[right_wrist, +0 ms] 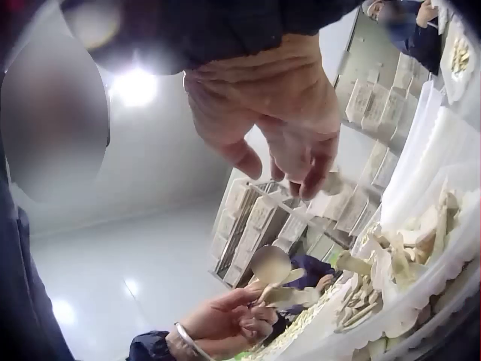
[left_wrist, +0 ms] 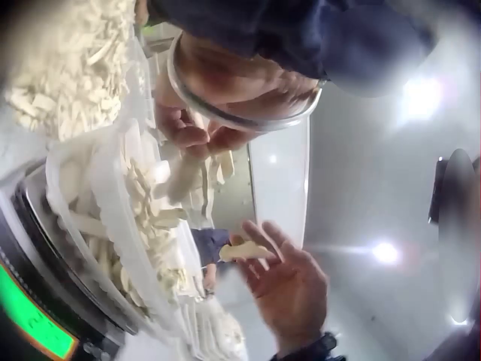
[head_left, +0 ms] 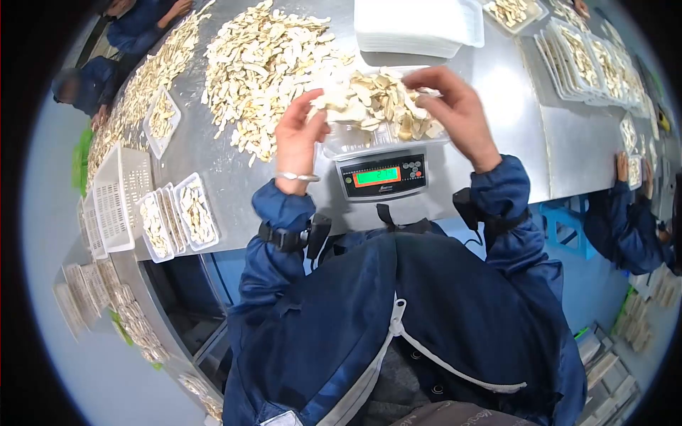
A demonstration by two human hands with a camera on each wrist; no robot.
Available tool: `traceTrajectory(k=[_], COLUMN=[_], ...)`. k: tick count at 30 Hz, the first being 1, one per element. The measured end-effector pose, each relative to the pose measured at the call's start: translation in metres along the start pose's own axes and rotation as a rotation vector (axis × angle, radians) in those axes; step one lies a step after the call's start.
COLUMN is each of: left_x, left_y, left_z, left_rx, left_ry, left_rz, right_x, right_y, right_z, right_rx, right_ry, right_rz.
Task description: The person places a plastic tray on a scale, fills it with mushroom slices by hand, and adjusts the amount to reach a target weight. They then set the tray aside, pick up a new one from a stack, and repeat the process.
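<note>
Over a clear plastic tray [head_left: 344, 148] heaped with pale dried slices [head_left: 383, 99], both hands hover. The tray rests on a digital scale [head_left: 382, 175] with a lit green display. At the tray's left side the left hand [head_left: 297, 142], with a bracelet at its wrist, pinches several slices [right_wrist: 284, 295]. On the opposite side the right hand [head_left: 460, 117] holds one slice [left_wrist: 246, 251] between thumb and fingers, which are partly spread. The right wrist view shows the right hand [right_wrist: 270, 113] above the slices, its fingertips partly hiding what they hold.
A large pile of slices [head_left: 266, 71] lies on the metal table beyond the left hand. Stacked empty trays [head_left: 415, 28] stand behind the scale. Filled trays [head_left: 195, 213] and a white basket [head_left: 131, 184] are at left, more filled trays [head_left: 586, 60] at right. Other people work around the table.
</note>
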State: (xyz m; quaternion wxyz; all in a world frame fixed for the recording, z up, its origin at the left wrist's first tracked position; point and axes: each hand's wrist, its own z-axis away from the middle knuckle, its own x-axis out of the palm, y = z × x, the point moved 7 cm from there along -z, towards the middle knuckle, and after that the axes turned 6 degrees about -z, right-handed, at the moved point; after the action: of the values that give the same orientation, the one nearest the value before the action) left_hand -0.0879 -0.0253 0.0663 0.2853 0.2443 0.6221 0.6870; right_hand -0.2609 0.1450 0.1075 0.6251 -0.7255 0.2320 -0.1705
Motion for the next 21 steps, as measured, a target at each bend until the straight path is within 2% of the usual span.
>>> traceTrajectory(k=[2, 3, 5, 8, 10, 14, 16, 18, 21], left_x=[0.015, 0.017, 0.009, -0.003, -0.014, -0.067, -0.099, -0.14, -0.2], left_y=[0.0, 0.009, 0.006, 0.02, 0.024, 0.021, -0.002, -0.032, -0.032], left_z=[-0.005, -0.002, -0.008, -0.008, -0.007, -0.008, -0.01, -0.021, -0.037], left_rx=[0.185, 0.211, 0.186, 0.163, 0.069, 0.126, 0.039, 0.013, 0.097], left_ry=[-0.035, -0.006, 0.016, 0.044, 0.075, 0.229, 0.271, 0.306, 0.433], left_rz=[-0.319, -0.439, -0.286, -0.147, -0.064, 0.028, -0.046, -0.286, -0.252], right_x=[0.007, -0.003, -0.033, -0.066, -0.079, -0.087, -0.087, -0.088, -0.09], right_y=[-0.031, -0.033, -0.023, -0.006, 0.01, 0.022, 0.022, 0.022, 0.017], right_z=[0.0, 0.001, 0.009, 0.034, 0.052, 0.077, 0.082, 0.084, 0.084], right_rx=[-0.152, -0.16, -0.143, -0.012, 0.095, 0.185, 0.171, 0.166, 0.124], right_ry=[0.051, 0.126, 0.217, 0.3, 0.312, 0.346, 0.344, 0.325, 0.301], right_rz=[0.352, 0.333, 0.28, 0.376, 0.353, 0.295, 0.288, 0.297, 0.309])
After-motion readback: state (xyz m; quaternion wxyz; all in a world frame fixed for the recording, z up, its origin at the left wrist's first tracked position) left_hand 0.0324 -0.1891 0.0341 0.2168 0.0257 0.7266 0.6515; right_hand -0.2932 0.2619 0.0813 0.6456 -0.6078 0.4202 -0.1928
